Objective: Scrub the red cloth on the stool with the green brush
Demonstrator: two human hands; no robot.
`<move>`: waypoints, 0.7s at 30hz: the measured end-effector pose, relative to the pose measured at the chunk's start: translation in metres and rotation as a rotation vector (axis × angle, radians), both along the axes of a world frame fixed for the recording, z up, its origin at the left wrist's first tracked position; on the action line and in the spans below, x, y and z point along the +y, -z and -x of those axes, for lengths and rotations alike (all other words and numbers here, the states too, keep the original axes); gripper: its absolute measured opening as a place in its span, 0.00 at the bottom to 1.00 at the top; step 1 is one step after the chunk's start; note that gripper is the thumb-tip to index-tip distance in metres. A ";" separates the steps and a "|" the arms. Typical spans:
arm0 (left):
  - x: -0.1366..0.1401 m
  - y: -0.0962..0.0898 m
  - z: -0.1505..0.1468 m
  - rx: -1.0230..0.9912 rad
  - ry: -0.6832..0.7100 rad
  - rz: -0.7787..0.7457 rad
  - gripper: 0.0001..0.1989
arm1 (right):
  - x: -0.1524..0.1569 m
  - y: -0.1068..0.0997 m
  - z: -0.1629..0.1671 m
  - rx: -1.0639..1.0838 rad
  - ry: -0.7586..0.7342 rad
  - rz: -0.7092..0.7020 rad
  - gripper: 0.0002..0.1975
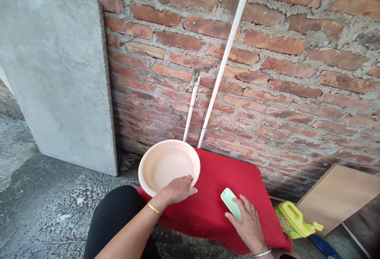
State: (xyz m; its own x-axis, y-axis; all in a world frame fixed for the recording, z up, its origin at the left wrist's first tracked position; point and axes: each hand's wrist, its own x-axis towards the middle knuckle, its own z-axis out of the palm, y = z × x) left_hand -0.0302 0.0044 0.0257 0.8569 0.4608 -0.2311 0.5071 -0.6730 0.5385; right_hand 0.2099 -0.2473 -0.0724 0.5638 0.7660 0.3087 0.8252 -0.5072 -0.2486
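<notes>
A pale pink basin (166, 168) sits at the left end of a red cloth (208, 195). My left hand (178, 189) grips the near right rim, fingers over the inside and thumb outside. Shallow clear water seems to lie in the basin. Farther right, my right hand (247, 221) has thumb and fingers around the lower end of a pale green oblong item (230, 201) with rounded corners. That item is at the cloth's surface; its exact kind and underside cannot be made out.
A yellow-green jug (292, 219) stands right of the cloth, before a leaning tan board (338, 195). A dark blue item (325, 247) lies nearby. Behind are a brick wall (285, 73), a tap (195, 79) and a white pipe (225, 57). A grey slab (65, 73) leans left above wet floor.
</notes>
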 end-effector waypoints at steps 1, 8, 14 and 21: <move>0.000 0.000 0.000 -0.002 0.000 -0.002 0.22 | 0.003 0.002 -0.002 0.005 -0.007 0.034 0.22; 0.001 -0.002 0.000 0.006 0.004 0.007 0.24 | 0.028 -0.001 0.026 0.098 -0.038 0.023 0.14; 0.002 0.005 0.000 0.001 0.015 -0.022 0.24 | 0.076 -0.015 0.127 0.133 -0.245 0.119 0.21; 0.001 0.001 0.000 0.011 0.014 -0.022 0.24 | 0.067 -0.010 0.096 0.108 -0.124 0.136 0.20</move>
State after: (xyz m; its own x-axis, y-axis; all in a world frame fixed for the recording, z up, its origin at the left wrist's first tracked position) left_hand -0.0303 0.0055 0.0244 0.8606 0.4541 -0.2307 0.5036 -0.6913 0.5182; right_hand 0.1141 -0.1807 -0.0621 0.4864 0.8623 0.1407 0.8559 -0.4380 -0.2749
